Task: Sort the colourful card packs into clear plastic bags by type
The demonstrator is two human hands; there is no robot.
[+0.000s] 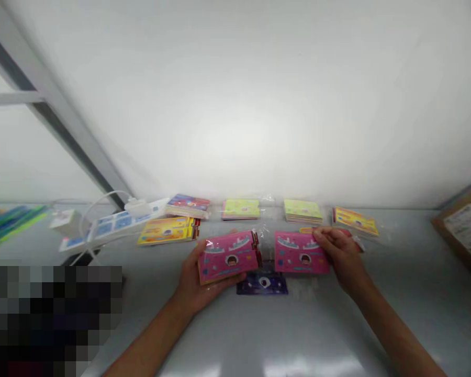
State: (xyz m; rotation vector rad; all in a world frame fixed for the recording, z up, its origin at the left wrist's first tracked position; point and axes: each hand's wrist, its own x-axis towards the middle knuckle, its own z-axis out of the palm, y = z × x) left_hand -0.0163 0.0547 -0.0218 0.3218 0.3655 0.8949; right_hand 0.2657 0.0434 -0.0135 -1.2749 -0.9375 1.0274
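My left hand (196,283) is closed around a stack of pink cards (230,256) with a printed cartoon figure, its thumb at the left edge and fingers underneath. Clear film glints along the stack. My right hand (339,256) pinches a single pink card (302,254) of the same print at its upper right corner. Between the two, a dark blue card (262,284) lies low on the grey table, partly hidden by the pink cards. Behind my right hand, a red and orange item (351,236) is mostly covered.
Along the wall lie yellow-green card stacks (241,209) (303,210), an orange stack (355,220), a yellow stack (167,230) and a blue-red stack (188,204). A white power strip (113,224) with cables is at left. A cardboard box (465,230) stands at right.
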